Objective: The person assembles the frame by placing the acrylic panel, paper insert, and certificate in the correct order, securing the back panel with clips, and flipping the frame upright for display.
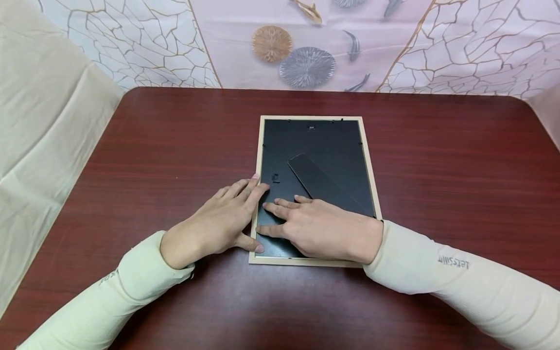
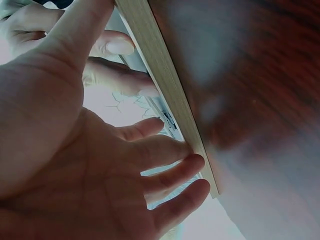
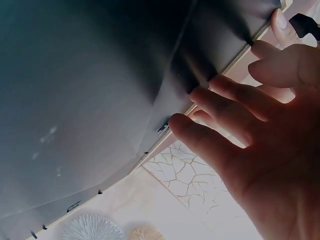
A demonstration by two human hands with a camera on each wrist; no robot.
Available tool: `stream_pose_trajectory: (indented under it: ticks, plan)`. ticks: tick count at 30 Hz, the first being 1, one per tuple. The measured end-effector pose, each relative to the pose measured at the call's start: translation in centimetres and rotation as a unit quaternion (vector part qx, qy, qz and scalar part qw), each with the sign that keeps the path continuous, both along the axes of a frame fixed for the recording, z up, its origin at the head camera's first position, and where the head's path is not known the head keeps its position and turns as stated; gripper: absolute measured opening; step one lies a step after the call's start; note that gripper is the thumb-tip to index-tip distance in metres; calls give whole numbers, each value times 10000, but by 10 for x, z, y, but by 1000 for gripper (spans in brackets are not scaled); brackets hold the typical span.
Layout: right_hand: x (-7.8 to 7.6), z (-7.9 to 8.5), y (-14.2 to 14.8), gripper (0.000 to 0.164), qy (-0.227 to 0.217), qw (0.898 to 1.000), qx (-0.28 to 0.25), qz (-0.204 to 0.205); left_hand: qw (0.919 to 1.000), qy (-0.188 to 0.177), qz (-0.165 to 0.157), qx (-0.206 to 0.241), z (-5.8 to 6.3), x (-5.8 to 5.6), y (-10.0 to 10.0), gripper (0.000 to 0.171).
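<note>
A picture frame with a pale wood rim [image 1: 370, 170] lies face down on the table, its black backing board [image 1: 323, 141] upward. A black easel stand [image 1: 321, 182] lies slanted along the backing. My left hand [image 1: 223, 214] rests at the frame's left edge, fingers spread, the thumb near the lower left corner. In the left wrist view its fingertips [image 2: 192, 162] are along the wooden rim. My right hand [image 1: 325, 228] lies over the lower part of the backing, fingers stretched toward the left edge. The right wrist view shows those fingertips [image 3: 200, 95] touching the backing close to the rim.
The frame sits on a dark red-brown wooden table [image 1: 175, 136]. Small metal tabs and a hanger [image 1: 311, 127] line the backing's edges. A patterned cloth [image 1: 306, 43] hangs behind the table, and a pale cloth [image 1: 43, 121] hangs at the left.
</note>
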State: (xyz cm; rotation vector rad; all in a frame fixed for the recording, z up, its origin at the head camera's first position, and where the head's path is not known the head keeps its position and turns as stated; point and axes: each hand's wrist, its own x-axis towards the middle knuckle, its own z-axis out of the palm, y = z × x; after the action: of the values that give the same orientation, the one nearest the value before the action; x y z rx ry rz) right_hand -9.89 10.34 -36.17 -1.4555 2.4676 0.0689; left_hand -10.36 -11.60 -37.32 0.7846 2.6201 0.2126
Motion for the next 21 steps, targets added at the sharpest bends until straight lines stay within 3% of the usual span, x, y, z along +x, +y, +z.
stream_pose_trajectory:
  ticks: [6, 21]
  plan:
    - [0, -2, 2, 56, -106, 9998, 96, -114, 9999, 130, -34, 67, -1, 1, 1, 113]
    - [-2, -3, 5, 61, -274, 9991, 234, -241, 9998, -10, -40, 215, -1, 3, -2, 113]
